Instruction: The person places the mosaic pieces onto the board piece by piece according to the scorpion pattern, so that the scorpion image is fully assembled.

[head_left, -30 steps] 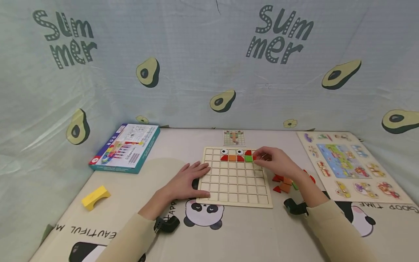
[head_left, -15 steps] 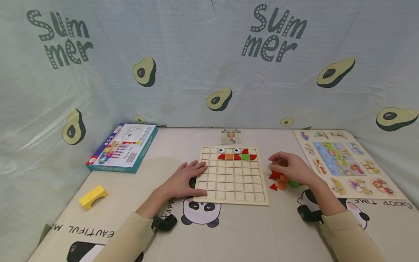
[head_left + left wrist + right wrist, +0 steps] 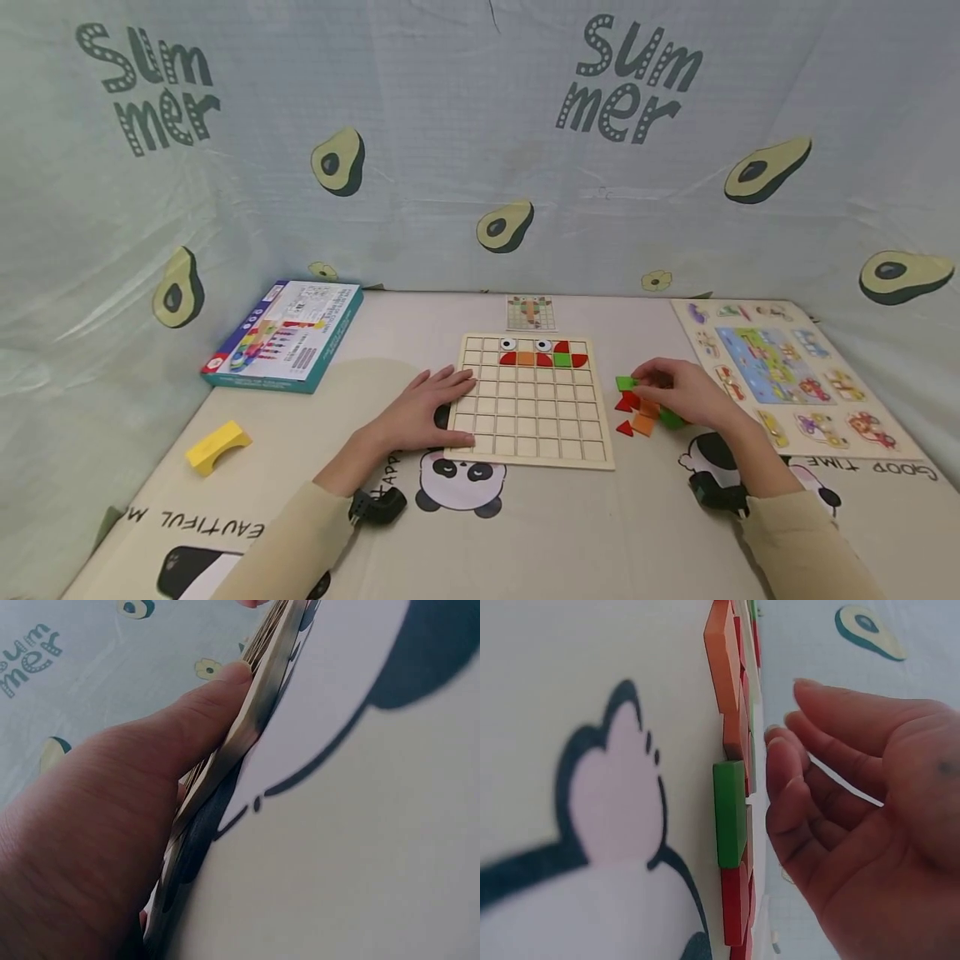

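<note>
A wooden grid board [image 3: 534, 417] lies in the middle of the table. Along its upper rows sit red, orange and green tiles and two eye tiles [image 3: 507, 344]. My left hand [image 3: 416, 417] rests spread on the board's left edge, thumb near the lower corner; the left wrist view shows the thumb [image 3: 199, 712] on the rim. My right hand [image 3: 686, 392] is over the loose tiles [image 3: 642, 423] right of the board, fingertips beside a green square tile [image 3: 625, 383]. In the right wrist view its fingers bend loosely, with nothing visible between them; a green tile [image 3: 730, 814] stands out below.
A small pattern card [image 3: 530, 313] lies behind the board. At the right is a picture puzzle board [image 3: 787, 367]. To the left are a flat box [image 3: 288, 337] and a yellow arch block [image 3: 217, 447]. Printed sheets wall the back and left.
My right hand has left the board's upper right, where a red tile now sits beside the green one, and moved right to the loose tiles. The left hand stays on the edge.
</note>
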`<state>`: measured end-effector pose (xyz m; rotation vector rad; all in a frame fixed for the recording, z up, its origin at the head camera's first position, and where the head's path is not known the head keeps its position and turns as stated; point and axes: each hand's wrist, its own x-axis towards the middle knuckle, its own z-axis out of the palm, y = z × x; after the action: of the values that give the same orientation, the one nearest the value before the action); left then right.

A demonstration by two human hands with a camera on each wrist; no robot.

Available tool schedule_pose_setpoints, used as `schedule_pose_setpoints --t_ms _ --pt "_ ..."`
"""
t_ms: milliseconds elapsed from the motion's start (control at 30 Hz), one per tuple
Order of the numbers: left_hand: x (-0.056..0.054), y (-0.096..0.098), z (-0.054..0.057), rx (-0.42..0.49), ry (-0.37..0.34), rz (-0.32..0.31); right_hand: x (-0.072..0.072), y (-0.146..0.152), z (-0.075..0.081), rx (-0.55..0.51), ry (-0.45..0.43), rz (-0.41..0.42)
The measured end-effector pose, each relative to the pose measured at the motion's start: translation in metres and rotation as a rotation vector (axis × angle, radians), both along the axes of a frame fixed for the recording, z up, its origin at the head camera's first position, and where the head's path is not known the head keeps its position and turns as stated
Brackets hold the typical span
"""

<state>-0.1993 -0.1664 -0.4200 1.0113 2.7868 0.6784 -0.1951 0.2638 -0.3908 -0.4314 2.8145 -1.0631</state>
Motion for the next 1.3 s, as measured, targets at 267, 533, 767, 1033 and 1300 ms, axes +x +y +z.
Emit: schedule_pose_setpoints --t_ms 267,533,767,1033,1300 --pt "-0.0009 -0.0008 -0.0015 0.004 0.005 -0.007 0.0005 -0.0015 -0.0037 0.032 -0.006 0.022" --pt "-0.0011 0.0008 -0.0011 0.002 -0.006 -0.012 0.0041 -0.0031 -0.0048 0.054 0.006 0.063" --pt "-0.0009 -0.0001 -0.0008 -0.004 0.000 -0.005 0.0016 -0.0048 -0.0049 0.090 0.012 0.071" --pt "-0.0009 0.0003 0.0008 -0.013 -0.006 0.002 0.0003 -0.0069 -0.0026 0.108 0.008 0.068" --pt "-0.0007 0.0005 0.0012 -0.010 -0.006 -0.002 -0.0005 -0.0062 -0.0033 0.117 0.025 0.082"
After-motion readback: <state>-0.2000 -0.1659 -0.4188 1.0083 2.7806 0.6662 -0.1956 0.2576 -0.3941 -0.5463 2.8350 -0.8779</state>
